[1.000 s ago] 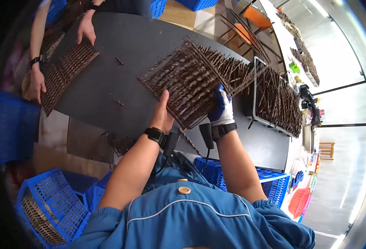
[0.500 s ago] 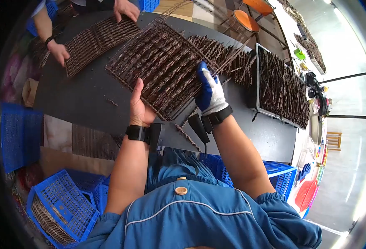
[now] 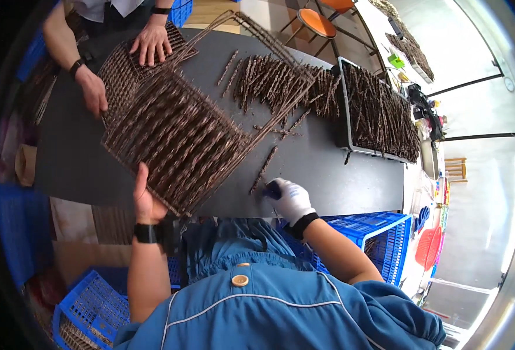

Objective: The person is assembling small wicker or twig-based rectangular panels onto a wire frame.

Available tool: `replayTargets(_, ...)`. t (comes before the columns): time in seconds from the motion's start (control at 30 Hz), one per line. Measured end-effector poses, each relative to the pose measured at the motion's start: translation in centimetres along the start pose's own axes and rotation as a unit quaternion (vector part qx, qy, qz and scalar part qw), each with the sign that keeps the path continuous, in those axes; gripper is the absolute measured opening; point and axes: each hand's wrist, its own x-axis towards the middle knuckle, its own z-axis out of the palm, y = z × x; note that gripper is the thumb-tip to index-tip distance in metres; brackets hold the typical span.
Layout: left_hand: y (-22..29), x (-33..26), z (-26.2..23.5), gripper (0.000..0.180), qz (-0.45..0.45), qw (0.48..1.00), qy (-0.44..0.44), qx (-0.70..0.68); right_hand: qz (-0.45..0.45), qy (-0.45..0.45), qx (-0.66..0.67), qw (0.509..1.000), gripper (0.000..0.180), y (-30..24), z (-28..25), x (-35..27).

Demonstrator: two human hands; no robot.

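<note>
My bare left hand (image 3: pixel 148 198) grips the near corner of a wire rack (image 3: pixel 179 146), its thumb on top. The rack is filled with rows of brown twisted sticks and has a long open wire frame at its far right side. It is tilted above the table. My right hand (image 3: pixel 289 200), in a white and blue glove, is low over the table near its front edge, away from the rack. Its fingers are curled and partly blurred beside the lower end of a loose twisted stick (image 3: pixel 263 170); whatever they hold is hidden.
Across the dark table (image 3: pixel 339 189), another person's hands (image 3: pixel 151 44) rest on a second woven rack (image 3: pixel 119 76). Brown sticks lie in a pile (image 3: pixel 269 79) and fill a grey tray (image 3: pixel 346 125) at the right. Blue crates (image 3: pixel 394 248) stand below the table. An orange stool (image 3: pixel 317 23) is beyond.
My right hand has let go of the rack and dropped toward the table's front. My left hand has carried the rack left and nearer. The other person's hand now lies flat on their rack.
</note>
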Motion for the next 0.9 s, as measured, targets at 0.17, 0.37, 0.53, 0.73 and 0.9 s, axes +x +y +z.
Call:
replayTargets(0.17,1.8,-3.6,-3.8,0.066,0.023,0.999,-0.007,0.033,0.18,0.07,0.235,0.953,0.041,0.6,-2.2,3.8)
replayTargets(0.37,1.9,-6.7,-6.4,0.069,0.008,0.999,-0.004,0.034,0.187,0.061,0.021,0.98,0.044,-2.3,-0.3,6.7)
replayTargets(0.53,1.4,-8.1,-6.6,0.074,0.001,0.998,-0.004,0.055,0.135,0.063,0.108,0.983,0.039,2.5,-5.6,7.6)
replayTargets(0.73,0.4,-9.8,-7.4,0.063,0.003,0.992,0.116,0.055,0.137,0.164,0.008,0.977,0.052,3.4,-17.0,17.5)
replayTargets(0.9,-1.8,-11.6,-6.8,0.069,0.051,0.97,0.218,0.097,0.007,0.225,-0.145,0.964,0.039,3.3,-17.4,16.9)
